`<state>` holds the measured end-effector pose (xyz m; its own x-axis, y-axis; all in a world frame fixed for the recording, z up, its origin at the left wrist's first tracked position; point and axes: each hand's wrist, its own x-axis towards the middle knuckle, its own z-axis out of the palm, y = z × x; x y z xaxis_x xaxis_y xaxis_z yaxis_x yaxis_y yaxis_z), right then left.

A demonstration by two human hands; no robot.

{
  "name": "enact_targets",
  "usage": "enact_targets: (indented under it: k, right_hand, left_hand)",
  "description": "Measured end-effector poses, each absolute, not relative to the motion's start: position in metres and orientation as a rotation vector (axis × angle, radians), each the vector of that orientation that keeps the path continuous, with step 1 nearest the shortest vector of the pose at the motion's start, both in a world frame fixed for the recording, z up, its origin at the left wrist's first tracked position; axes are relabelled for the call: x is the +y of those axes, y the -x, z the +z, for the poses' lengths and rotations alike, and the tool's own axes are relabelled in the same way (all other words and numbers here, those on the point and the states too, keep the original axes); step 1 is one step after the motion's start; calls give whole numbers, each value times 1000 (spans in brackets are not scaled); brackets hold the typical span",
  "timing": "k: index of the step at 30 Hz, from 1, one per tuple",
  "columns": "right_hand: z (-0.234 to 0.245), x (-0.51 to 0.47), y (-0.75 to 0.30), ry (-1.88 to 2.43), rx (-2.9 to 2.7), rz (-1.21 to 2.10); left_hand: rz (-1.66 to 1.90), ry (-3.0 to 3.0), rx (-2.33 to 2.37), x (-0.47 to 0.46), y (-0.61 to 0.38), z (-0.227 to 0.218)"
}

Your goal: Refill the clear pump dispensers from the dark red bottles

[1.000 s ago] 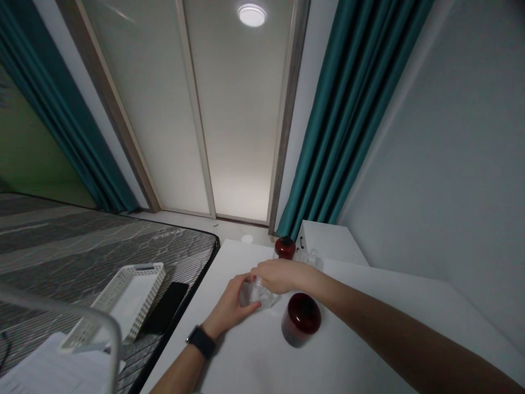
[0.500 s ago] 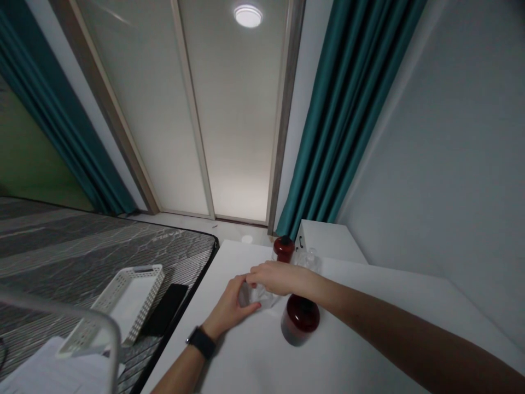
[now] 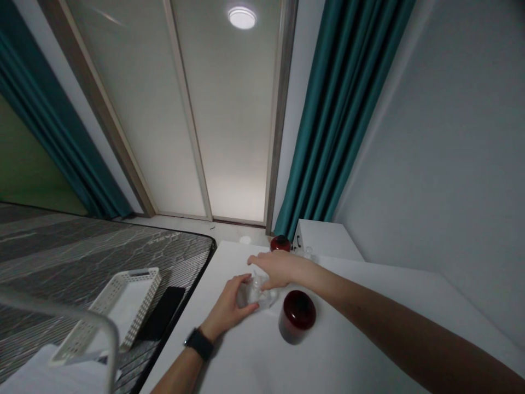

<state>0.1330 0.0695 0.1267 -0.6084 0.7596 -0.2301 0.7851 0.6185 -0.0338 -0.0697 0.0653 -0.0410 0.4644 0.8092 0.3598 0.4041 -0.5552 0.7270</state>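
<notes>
On the white table, my left hand (image 3: 228, 310), with a dark watch on its wrist, curves its thumb and fingers round the side of a small clear jar (image 3: 255, 295). A knob-like top rises from that jar. My right hand (image 3: 283, 267) hangs just over and behind it, index finger stretched out and thumb apart, with nothing seen in it. Right of the clear jar stands a jar with a glossy dark red top (image 3: 298, 311). A second red-topped jar (image 3: 280, 243) and another clear piece (image 3: 307, 253) sit behind my right hand, which partly covers them.
A white perforated basket (image 3: 152, 284) and a flat black object (image 3: 164, 312) lie on the grey striped mattress (image 3: 180, 249) to the left, near papers (image 3: 77, 375). A curved grey tube (image 3: 112, 345) crosses the lower left. A white cabinet (image 3: 328, 238) stands beyond the table.
My right hand has lifted its fingers off the top of the clear jar and spread them, baring the knob. My left hand stays round the jar. The view has shifted slightly.
</notes>
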Motion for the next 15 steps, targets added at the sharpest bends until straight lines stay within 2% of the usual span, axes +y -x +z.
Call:
enact_targets:
  k: [4,10,15]
  right_hand:
    - [119,67,-133,-1069,2810,-142]
    - [100,66,-126,-1188,2737,-59]
    - [110,70,-131,-1297,2627,-148]
  left_hand:
    - [956,-2175,1019,65,69,-41]
    - [927,-2165,993,64,69,-38]
    - [913,-2153,1009,63,69,-39]
